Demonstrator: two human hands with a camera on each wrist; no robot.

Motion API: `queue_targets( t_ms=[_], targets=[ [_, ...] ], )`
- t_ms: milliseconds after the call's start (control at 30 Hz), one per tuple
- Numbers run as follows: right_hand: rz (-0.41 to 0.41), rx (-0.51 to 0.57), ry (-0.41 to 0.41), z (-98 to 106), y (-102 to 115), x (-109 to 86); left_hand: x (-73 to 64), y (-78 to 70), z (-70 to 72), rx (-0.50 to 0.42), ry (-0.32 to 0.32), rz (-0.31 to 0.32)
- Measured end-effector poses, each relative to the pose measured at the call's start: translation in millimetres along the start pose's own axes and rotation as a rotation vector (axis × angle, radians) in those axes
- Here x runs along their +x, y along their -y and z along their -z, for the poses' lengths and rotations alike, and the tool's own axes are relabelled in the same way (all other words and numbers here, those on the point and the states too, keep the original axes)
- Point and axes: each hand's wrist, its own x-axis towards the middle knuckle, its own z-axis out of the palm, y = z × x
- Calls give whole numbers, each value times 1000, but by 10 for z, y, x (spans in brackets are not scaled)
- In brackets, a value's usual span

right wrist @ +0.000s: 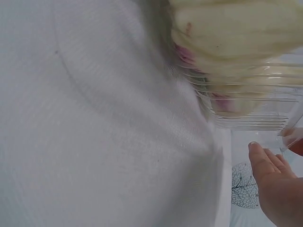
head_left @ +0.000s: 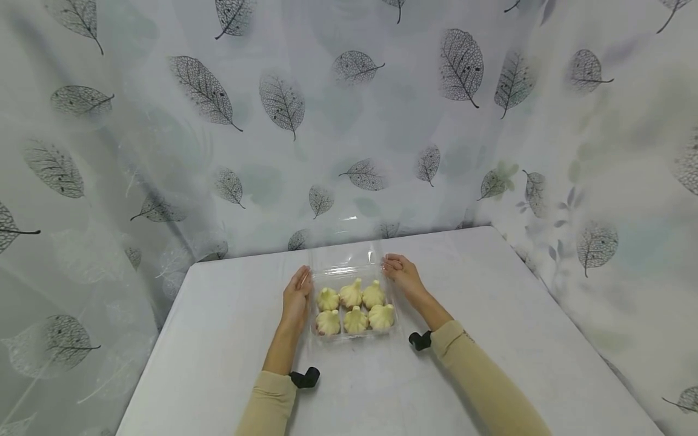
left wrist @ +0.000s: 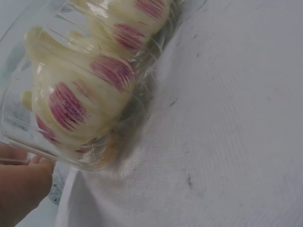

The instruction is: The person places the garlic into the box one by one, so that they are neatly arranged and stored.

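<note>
A clear plastic clamshell box (head_left: 354,335) sits on the white table with its lid (head_left: 347,257) raised at the back. Several pale garlic bulbs (head_left: 355,320) fill it in two rows; the wrist views show purple streaks on the garlic (left wrist: 66,106). My left hand (head_left: 297,297) holds the box's left side near the back, fingertips at the rim. At the back right corner, by the lid hinge, my right hand (head_left: 402,272) grips the plastic edge. In the right wrist view, part of the right hand (right wrist: 274,179) shows through clear plastic.
A white cloth covers the table (head_left: 218,339). Behind it and along the sides hangs a leaf-patterned curtain (head_left: 349,121). Each forearm carries a black wrist camera mount (head_left: 305,378).
</note>
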Motion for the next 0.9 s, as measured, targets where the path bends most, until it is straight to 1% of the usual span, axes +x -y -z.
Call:
queue_targets(
  t_ms=[133, 300, 500, 633, 900],
  targets=[
    [-3, 46, -29, -14, 5, 12, -4, 10, -3, -38, -22, -12],
    [-14, 64, -68, -31, 1, 13, -1, 24, -8, -107, -27, -38],
    [-13, 79, -103, -44, 30, 9, 17, 40, -21, -161, -33, -80],
    [-17, 81, -108, -56, 45, -2, 25, 41, -25, -188, -38, -94],
    [-3, 123, -84, -48, 34, -27, 21, 47, -28, -184, -68, -93]
  ],
)
